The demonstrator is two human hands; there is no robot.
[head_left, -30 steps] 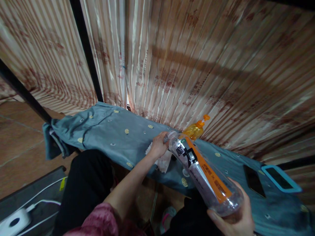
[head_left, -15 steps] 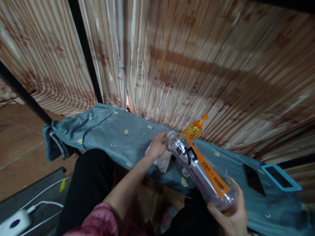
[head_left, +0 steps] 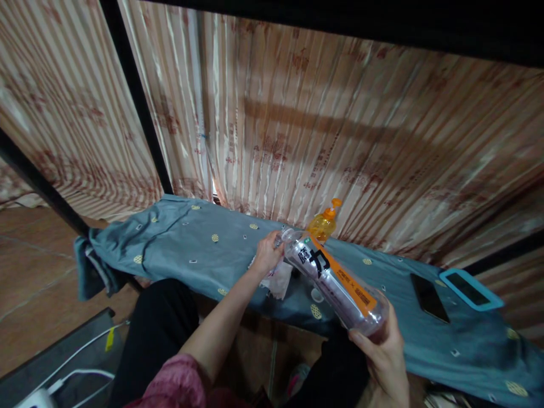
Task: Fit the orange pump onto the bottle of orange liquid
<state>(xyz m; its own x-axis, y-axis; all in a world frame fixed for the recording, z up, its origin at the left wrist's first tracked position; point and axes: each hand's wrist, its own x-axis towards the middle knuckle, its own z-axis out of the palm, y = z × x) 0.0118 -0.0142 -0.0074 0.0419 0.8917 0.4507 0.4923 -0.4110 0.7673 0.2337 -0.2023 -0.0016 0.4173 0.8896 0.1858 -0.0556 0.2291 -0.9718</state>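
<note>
My right hand (head_left: 385, 357) grips the base of a clear plastic bottle (head_left: 329, 277) with an orange and black label, held tilted, its open neck pointing up-left. My left hand (head_left: 267, 256) is at the bottle's mouth, fingers closed around a white cloth or tissue (head_left: 278, 280) that hangs below it over the blue patterned cloth (head_left: 187, 243) covering the table. A small white cap (head_left: 317, 295) lies on the cloth under the bottle.
An orange pump bottle (head_left: 322, 224) stands behind the clear bottle against the striped curtain (head_left: 340, 141). A dark phone (head_left: 429, 297) and a blue-cased device (head_left: 470, 289) lie at the right. A black pole (head_left: 136, 102) rises on the left. White cables (head_left: 72, 362) lie on the floor.
The view has tilted down and pulled back a little. The bottle has shifted slightly left and lower in my right hand; my left hand stays at its mouth with the cloth.
</note>
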